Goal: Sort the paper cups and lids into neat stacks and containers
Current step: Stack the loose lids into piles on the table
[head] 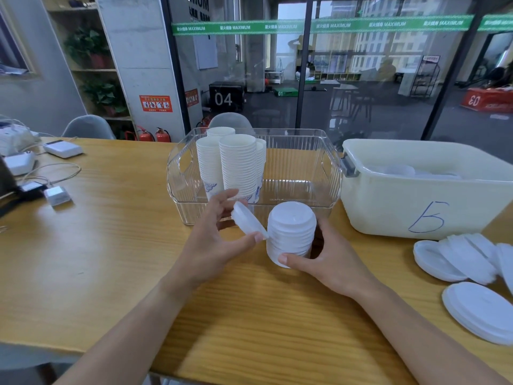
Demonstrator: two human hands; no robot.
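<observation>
White plastic and warm wood all over this one.
White lids, white paper cups with blue print low down, a clear ribbed bin, a cream tub marked in blue pen, a yellow-grained wooden table, green stripe across the glass.

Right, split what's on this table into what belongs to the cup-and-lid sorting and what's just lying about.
Part of the job:
- single lid held by the left hand
- lid stack gripped by the right hand
- cup stacks in the clear bin
- cream tub
- loose lids

Lying about:
- white adapters
- cables
</observation>
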